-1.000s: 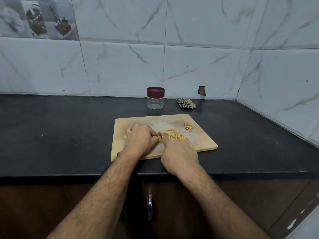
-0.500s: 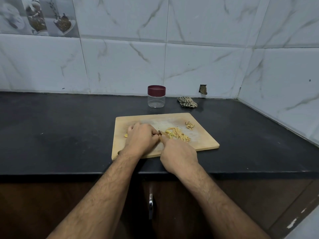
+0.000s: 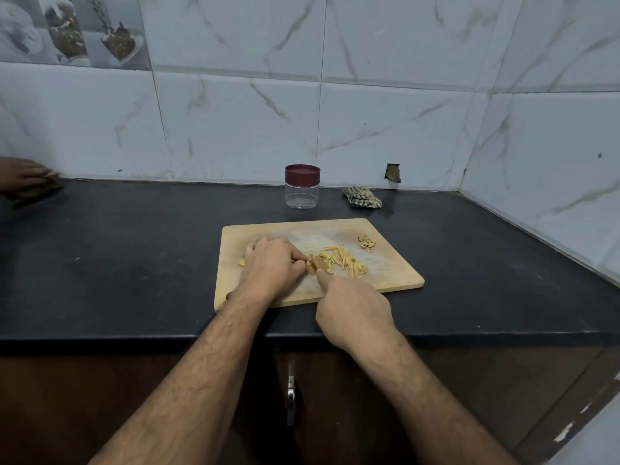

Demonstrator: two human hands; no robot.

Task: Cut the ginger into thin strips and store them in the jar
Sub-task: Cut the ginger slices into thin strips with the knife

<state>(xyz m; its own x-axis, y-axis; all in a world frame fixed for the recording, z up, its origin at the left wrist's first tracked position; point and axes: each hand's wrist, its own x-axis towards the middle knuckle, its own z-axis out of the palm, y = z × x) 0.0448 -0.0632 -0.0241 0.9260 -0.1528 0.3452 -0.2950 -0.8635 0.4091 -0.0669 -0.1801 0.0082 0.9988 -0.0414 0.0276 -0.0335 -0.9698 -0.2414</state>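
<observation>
Head view: cutting goes on. The left hand (image 3: 271,268) curls over ginger on the board (image 3: 392,280); the right hand (image 3: 352,313) grips a knife (image 3: 315,263). Strips (image 3: 344,261) lie beside it. Next, I judge, thin slices, then the lidded jar (image 3: 302,186) on the desk.

Dim, cool and bluish throughout, lit softly from above. Faint sheen on the marble wall tiles (image 3: 396,129); near-black counter (image 3: 117,263) swallowing detail. Strong wide-angle bending at the edges. Smeared motion blur far left; cupboard front murky below.
</observation>
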